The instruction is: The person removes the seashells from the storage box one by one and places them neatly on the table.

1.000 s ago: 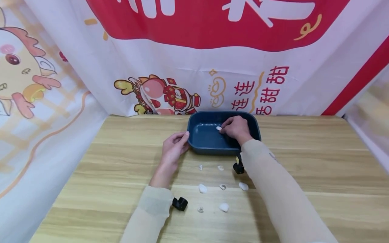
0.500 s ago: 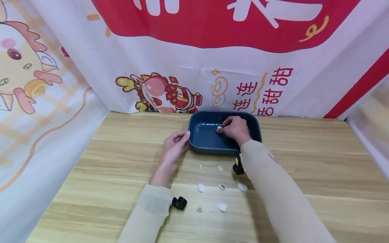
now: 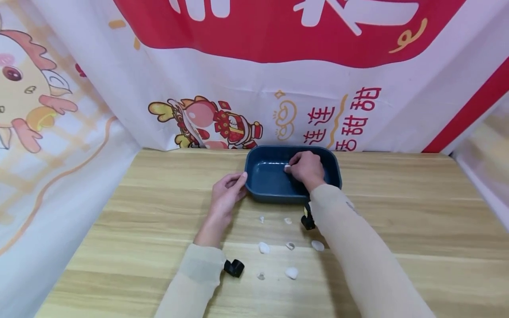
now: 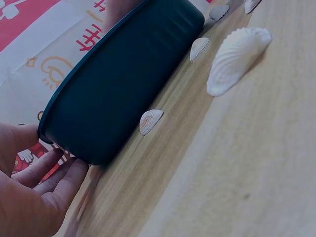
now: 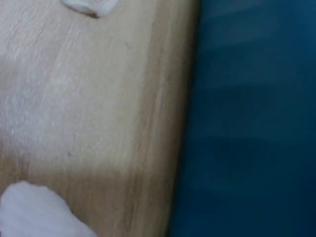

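Observation:
A dark blue rectangular tub [image 3: 265, 179] stands at the back of the wooden table. My left hand [image 3: 227, 192] holds its left end, the thumb at the rim and the fingers against the outer wall, as the left wrist view also shows. Inside the tub, my right hand [image 3: 309, 168] pinches a small white seashell [image 3: 287, 167], partly covered by the fingertips. The tub's wall [image 5: 247, 118] fills the right side of the right wrist view, where neither that hand nor its shell appears.
Several shells lie spread in front of the tub, among them a white one [image 3: 291, 273], another white one [image 3: 317, 245] and a hollow one [image 3: 290, 245]. A ribbed shell [image 4: 239, 59] looks large in the left wrist view. A printed cloth [image 3: 238, 79] hangs right behind the tub.
The right hand has lowered the shell slightly within the tub, its fingers now covering more of it. The left hand keeps its place at the tub's end.

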Tool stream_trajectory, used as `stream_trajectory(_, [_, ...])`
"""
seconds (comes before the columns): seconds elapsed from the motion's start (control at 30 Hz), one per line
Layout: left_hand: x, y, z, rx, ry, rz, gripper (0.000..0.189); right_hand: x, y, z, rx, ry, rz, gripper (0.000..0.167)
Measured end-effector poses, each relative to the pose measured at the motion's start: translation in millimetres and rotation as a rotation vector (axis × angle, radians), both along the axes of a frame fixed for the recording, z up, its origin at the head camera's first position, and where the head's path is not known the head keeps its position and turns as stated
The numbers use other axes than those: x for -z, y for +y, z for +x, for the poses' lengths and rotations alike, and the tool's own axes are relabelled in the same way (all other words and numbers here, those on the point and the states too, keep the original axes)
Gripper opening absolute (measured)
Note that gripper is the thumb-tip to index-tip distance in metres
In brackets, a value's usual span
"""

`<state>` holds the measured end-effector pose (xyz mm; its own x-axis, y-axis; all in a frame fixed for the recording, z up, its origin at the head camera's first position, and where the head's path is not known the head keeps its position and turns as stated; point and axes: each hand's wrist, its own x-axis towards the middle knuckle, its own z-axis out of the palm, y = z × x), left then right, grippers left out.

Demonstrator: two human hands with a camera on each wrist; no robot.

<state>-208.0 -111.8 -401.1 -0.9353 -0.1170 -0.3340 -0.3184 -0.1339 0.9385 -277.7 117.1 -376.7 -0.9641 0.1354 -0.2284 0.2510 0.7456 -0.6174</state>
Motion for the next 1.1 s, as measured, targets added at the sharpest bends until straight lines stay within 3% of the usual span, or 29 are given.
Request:
stream_trajectory(0.17, [-1.3, -1.7, -0.2, 0.003, 0.004, -0.007, 0.036, -3.0, -1, 1.8, -0.003, -0.013, 0.004, 0.021])
stream_trajectory(0.4, [-1.5, -3.2, 1.9, 0.004, 0.007, -0.008, 0.035, -8.2, 2, 7.2, -0.082, -0.047, -0.007, 0.020])
stream_trajectory(0.7, [-2.4, -3.8, 2.3, 0.003, 0.000, -0.003, 0.036, -17.3, 14, 14.4, -0.181, -0.019, -0.049, 0.019])
stream_trajectory(1.1, [-4.9, -3.7, 2.0, 0.020, -0.007, -0.014, 0.034, -17.3, 31, 22.4, -0.163, -0.064, -0.204, 0.017])
